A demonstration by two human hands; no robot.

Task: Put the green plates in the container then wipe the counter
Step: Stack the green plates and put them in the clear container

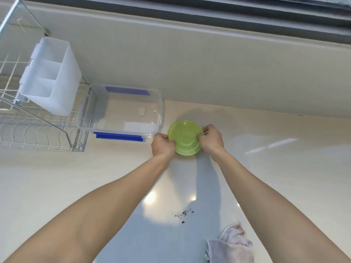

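Note:
A stack of green plates (185,136) sits on the pale counter (275,168), just right of a clear plastic container (159,111) with blue clips. My left hand (162,145) grips the stack's left rim and my right hand (211,140) grips its right rim. The container is open and holds no plates. A crumpled pinkish-white cloth (231,243) lies on the counter near the bottom edge. Dark crumbs (184,214) are scattered on the counter between my forearms.
A wire dish rack (38,130) stands at the left with a white plastic cutlery holder (51,74) hanging on it. A pale wall (209,63) rises behind the counter, with a window frame above.

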